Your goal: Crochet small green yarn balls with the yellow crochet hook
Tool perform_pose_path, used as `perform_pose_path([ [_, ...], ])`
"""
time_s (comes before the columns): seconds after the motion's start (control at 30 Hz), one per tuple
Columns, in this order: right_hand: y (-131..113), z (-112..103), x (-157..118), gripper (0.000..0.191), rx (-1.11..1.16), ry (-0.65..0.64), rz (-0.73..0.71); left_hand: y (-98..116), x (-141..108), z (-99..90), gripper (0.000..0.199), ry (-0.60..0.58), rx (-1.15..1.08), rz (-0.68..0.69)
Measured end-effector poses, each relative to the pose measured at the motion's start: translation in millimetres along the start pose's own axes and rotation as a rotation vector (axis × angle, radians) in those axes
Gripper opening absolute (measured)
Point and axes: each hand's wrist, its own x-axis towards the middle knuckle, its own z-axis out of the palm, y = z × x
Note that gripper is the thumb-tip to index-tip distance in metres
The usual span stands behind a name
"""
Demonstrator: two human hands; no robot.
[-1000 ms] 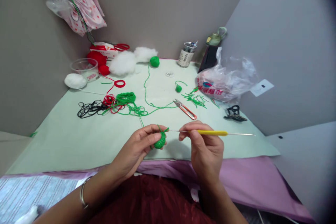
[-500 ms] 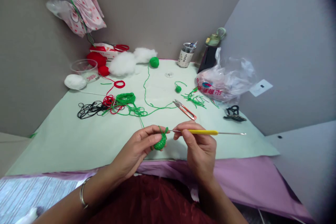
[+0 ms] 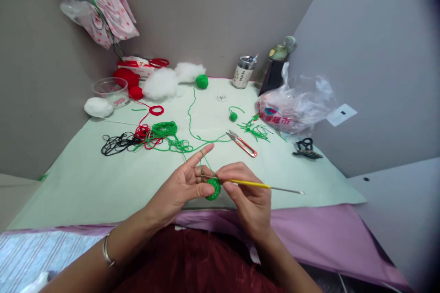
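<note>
Between thumb and fingers, my left hand (image 3: 184, 183) pinches a small green crochet piece (image 3: 213, 190). Its index finger is raised, with green yarn (image 3: 206, 161) looped over it and running down to the piece. My right hand (image 3: 249, 194) is closed round the yellow handle of a crochet hook (image 3: 252, 184). The hook's left tip lies across the top of the crochet piece, by the yarn; its other metal end sticks out to the right. Beyond the hands lie orange-handled thread snips (image 3: 243, 143) and a tangle of green yarn (image 3: 165, 129).
Black yarn (image 3: 120, 143) and a red yarn ring (image 3: 156, 110) lie at left, with white stuffing (image 3: 161, 83) behind. Green yarn scraps (image 3: 256, 129), a plastic bag (image 3: 292, 107) and a black hair claw (image 3: 307, 149) are at right. A pen jar (image 3: 243, 73) stands at the back.
My left index finger has lifted, stretching the yarn upward. The crochet piece has shifted slightly right, and my right hand has moved left and down with the hook, its tip now across the piece.
</note>
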Motion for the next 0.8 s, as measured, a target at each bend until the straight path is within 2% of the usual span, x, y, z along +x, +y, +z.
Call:
perform_pose_path([
  [0.23, -3.9, -2.6, 1.2, 0.021, -0.075, -0.09, -0.02, 6.5, 3.9, -5.6, 0.116, 0.014, 0.033, -0.017],
  [0.33, -0.7, 0.2, 2.1, 0.024, -0.067, -0.044, 0.007, 6.2, 5.2, -6.2, 0.11, 0.048, 0.077, 0.018],
  [0.43, 2.0, 4.1, 4.6, 0.024, -0.052, 0.055, 0.027, 2.4, 5.3, -5.6, 0.102, 0.058, 0.104, 0.074],
  [0.53, 1.4, 6.6, 10.8, 0.019, 0.034, 0.12, 0.114, -0.8, 4.7, -3.9, 0.093, 0.07, 0.113, 0.127],
  [0.63, -1.9, 7.4, 21.4, 0.016, 0.115, 0.113, 0.189, 2.5, 5.6, -1.8, 0.092, 0.101, 0.149, 0.157],
  [0.8, -11.7, 12.8, 47.6, 0.014, 0.13, 0.09, 0.145, 25.4, 10.3, 2.5, 0.102, 0.079, 0.235, 0.27],
])
